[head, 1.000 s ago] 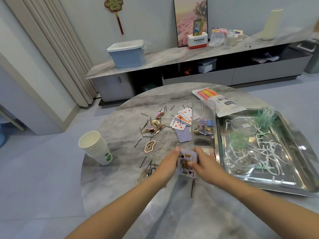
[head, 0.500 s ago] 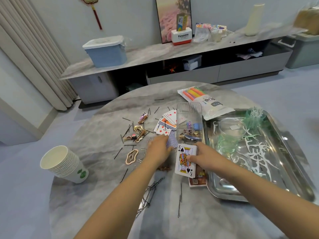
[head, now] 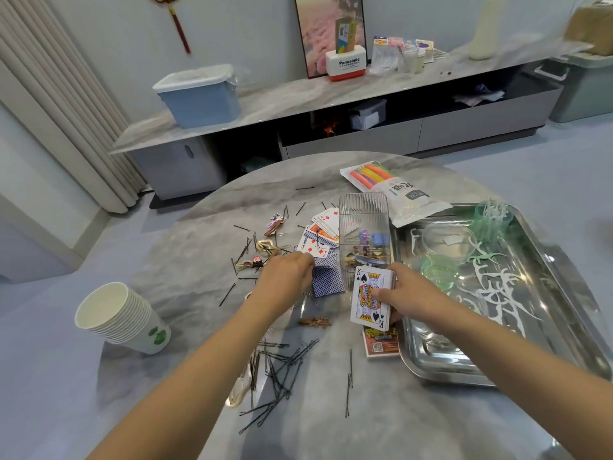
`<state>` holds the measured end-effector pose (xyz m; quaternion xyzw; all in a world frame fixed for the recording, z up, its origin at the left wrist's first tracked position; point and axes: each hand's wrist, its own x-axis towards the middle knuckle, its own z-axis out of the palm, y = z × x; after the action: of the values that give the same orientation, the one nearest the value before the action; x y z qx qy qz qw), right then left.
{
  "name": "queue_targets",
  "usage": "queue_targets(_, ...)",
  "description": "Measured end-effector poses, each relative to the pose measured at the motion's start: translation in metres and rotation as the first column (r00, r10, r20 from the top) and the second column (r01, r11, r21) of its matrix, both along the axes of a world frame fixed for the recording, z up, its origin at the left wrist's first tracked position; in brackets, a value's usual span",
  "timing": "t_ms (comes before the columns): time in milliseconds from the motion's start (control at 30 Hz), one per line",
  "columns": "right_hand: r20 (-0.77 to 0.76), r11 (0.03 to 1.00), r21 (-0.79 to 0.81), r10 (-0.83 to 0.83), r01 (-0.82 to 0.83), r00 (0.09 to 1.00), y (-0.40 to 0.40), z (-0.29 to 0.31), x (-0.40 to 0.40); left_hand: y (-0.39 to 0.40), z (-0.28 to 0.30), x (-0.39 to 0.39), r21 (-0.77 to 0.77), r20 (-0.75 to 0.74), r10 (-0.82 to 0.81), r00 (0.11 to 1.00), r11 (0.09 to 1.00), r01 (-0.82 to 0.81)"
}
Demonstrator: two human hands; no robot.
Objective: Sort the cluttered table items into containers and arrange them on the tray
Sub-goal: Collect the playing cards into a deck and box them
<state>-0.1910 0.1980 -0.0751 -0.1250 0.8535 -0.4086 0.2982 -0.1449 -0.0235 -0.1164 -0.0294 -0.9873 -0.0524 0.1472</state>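
My right hand (head: 403, 293) grips a stack of playing cards (head: 370, 298) with the king of spades on top, just left of the steel tray (head: 497, 370). My left hand (head: 288, 272) reaches over a blue-backed card (head: 326, 282) and seems to pinch its edge. More loose cards (head: 320, 232) lie fanned beyond it. A clear ribbed box (head: 363, 227) holding clips stands between the cards and the tray. Black hairpins (head: 278, 370) lie scattered in front. The tray holds glass bowls (head: 447, 240) and white and green floss picks (head: 501, 290).
A stack of paper cups (head: 122, 317) lies on its side at the table's left. A bag of coloured sticks (head: 394, 190) lies behind the box. A card box (head: 379, 343) sits under my right hand. Hair clips (head: 265, 247) lie left of the cards.
My left hand left the held stack and moved left and forward to the blue-backed card. My right hand keeps the stack, now nearer the clear box.
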Motion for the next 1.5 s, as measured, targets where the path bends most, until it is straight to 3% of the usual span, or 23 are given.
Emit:
queue_targets(133, -0.01, 1.0, 0.007, -0.003, 0.003, 1.0, 0.001, 0.001, 0.005, 0.006, -0.005, -0.001, 0.042, 0.171, 0.067, 0.983, 0.996, -0.075)
queue_targets(334, 0.007, 1.0, -0.02, 0.002, -0.002, 1.0, 0.004, 0.001, 0.005, 0.009, -0.028, -0.022, -0.006, 0.462, 0.091, 0.882, 0.995, -0.1)
queue_targets(634, 0.029, 0.999, -0.052, 0.004, -0.003, 1.0, 0.005, -0.005, -0.001, -0.008, -0.016, -0.05, -0.034, 0.571, 0.132, 0.81, 0.99, -0.137)
queue_targets(867, 0.034, 1.0, -0.024, 0.016, -0.015, 0.999, 0.001, -0.011, -0.004, -0.011, -0.01, -0.063, -0.207, 0.546, 0.158, 0.823, 0.977, -0.05)
queue_targets(967, 0.051, 0.999, -0.035, 0.007, -0.005, 0.999, -0.001, -0.015, -0.007, -0.014, -0.008, -0.059, -0.129, 0.521, 0.151, 0.84, 0.987, -0.098)
queue_targets(1134, 0.067, 0.998, -0.062, -0.015, 0.019, 0.998, 0.002, -0.019, -0.012, -0.025, 0.01, -0.043, 0.231, 0.452, 0.091, 0.887, 0.949, -0.216)
queue_targets(1201, 0.071, 0.997, -0.081, -0.013, 0.019, 0.997, 0.001, -0.019, -0.012, -0.027, 0.022, -0.034, 0.227, 0.461, 0.08, 0.884, 0.952, -0.204)
queue_targets(1334, 0.089, 0.992, -0.123, -0.014, 0.025, 0.996, 0.0, -0.02, -0.01, -0.016, 0.06, -0.008, 0.294, 0.617, -0.008, 0.787, 0.93, -0.221)
queue_targets(1501, 0.189, 0.977, -0.21, 0.085, -0.044, 0.978, -0.003, -0.016, -0.003, 0.014, 0.072, 0.009, 0.352, 0.737, -0.201, 0.645, 0.929, -0.113)
